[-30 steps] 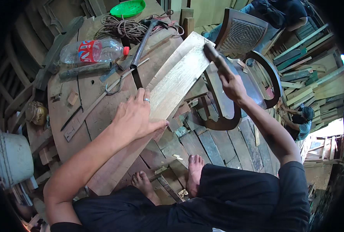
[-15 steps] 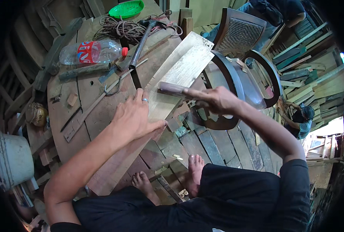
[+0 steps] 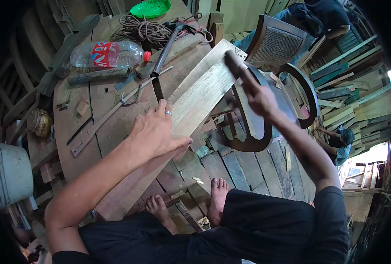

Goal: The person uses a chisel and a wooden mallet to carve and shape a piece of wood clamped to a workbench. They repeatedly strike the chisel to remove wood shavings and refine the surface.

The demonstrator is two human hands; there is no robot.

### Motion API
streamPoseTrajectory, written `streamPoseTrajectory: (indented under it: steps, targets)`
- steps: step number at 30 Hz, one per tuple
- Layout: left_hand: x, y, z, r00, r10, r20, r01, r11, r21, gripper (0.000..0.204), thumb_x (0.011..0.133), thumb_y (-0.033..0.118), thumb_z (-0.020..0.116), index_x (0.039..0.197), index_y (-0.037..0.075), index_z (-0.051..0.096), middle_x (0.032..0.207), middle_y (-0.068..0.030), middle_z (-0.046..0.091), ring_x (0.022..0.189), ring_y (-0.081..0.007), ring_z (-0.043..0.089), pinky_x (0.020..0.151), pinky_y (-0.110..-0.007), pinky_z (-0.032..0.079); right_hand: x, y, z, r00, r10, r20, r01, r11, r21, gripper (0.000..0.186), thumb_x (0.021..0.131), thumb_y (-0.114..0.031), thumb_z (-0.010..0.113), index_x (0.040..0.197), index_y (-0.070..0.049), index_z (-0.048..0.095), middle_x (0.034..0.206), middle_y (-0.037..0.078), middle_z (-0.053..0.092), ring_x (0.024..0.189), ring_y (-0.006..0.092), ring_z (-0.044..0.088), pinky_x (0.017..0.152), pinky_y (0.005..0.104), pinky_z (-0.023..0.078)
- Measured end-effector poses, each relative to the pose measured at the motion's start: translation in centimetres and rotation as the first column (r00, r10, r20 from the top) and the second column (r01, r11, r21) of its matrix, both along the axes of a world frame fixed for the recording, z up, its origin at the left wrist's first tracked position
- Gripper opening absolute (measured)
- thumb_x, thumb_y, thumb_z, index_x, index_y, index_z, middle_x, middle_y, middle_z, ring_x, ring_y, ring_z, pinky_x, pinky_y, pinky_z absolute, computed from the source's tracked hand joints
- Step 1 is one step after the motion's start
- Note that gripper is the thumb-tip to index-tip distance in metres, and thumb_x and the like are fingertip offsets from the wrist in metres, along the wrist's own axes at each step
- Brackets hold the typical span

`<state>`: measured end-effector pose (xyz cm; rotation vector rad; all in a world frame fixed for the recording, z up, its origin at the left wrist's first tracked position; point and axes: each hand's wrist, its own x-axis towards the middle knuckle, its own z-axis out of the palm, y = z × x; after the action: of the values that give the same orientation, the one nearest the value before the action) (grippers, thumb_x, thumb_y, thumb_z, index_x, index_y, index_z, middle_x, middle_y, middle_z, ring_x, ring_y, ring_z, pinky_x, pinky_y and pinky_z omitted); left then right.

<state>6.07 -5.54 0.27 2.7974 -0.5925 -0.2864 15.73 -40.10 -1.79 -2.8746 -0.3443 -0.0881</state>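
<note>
A pale wooden board (image 3: 204, 92) slants from my legs across the worktable's edge toward the upper right. My left hand (image 3: 153, 130) grips its middle, fingers over the top and thumb at the right edge. My right hand (image 3: 261, 99), blurred, is closed on a dark bar-shaped tool (image 3: 235, 64) at the board's far end. Just left of the board lie a hammer (image 3: 167, 50), a long thin wooden strip (image 3: 98, 127) and a curved metal piece (image 3: 131, 99) on the worktable (image 3: 72, 119).
A plastic bottle (image 3: 112, 55), rope (image 3: 147, 33), green bowl (image 3: 150, 8) and bucket (image 3: 10, 174) surround the work. A wooden chair (image 3: 276, 39) stands right. Two other people (image 3: 323, 17) (image 3: 338, 145) work beside stacked timber (image 3: 340, 97). My bare feet are on plank flooring (image 3: 235, 167).
Half a second ago the tool lay across the board near my left hand; my right hand has moved it up to the far end, where it was a second ago.
</note>
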Motion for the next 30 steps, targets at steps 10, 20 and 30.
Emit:
streamPoseTrajectory:
  steps: [10, 20, 30]
  targets:
    - [-0.1, -0.2, -0.2, 1.000, 0.004, 0.030, -0.005, 0.999, 0.039, 0.087, 0.081, 0.063, 0.076, 0.117, -0.016, 0.065, 0.130, -0.0269, 0.052, 0.110, -0.0437, 0.065, 0.088, -0.054, 0.056, -1.4, -2.3, -0.7, 0.992, 0.123, 0.014, -0.124, 0.988, 0.091, 0.065, 0.099, -0.018, 0.064, 0.157, -0.033, 0.041, 0.082, 0.021, 0.070, 0.072, 0.0442, 0.068, 0.065, 0.0537, 0.053]
    - [0.3, -0.2, 0.4, 1.000, -0.002, -0.031, 0.004, 0.998, 0.055, 0.109, 0.080, 0.068, 0.074, 0.140, -0.018, 0.045, 0.136, -0.0309, 0.050, 0.117, -0.0482, 0.063, 0.099, -0.053, 0.052, -1.2, -0.2, -1.7, 0.979, 0.202, -0.006, -0.197, 0.963, 0.186, 0.064, 0.097, -0.019, 0.062, 0.157, -0.030, 0.041, 0.087, 0.022, 0.072, 0.075, 0.0459, 0.068, 0.065, 0.0527, 0.054]
    - [0.1, -0.1, 0.6, 1.000, -0.006, 0.006, 0.005, 0.999, 0.042, 0.098, 0.082, 0.064, 0.074, 0.128, -0.021, 0.054, 0.130, -0.0267, 0.051, 0.115, -0.0442, 0.064, 0.089, -0.053, 0.057, -2.0, 1.9, -1.0, 0.968, 0.249, -0.030, -0.236, 0.945, 0.227, 0.069, 0.092, -0.014, 0.066, 0.155, -0.029, 0.044, 0.088, 0.024, 0.071, 0.073, 0.0436, 0.069, 0.067, 0.0517, 0.057]
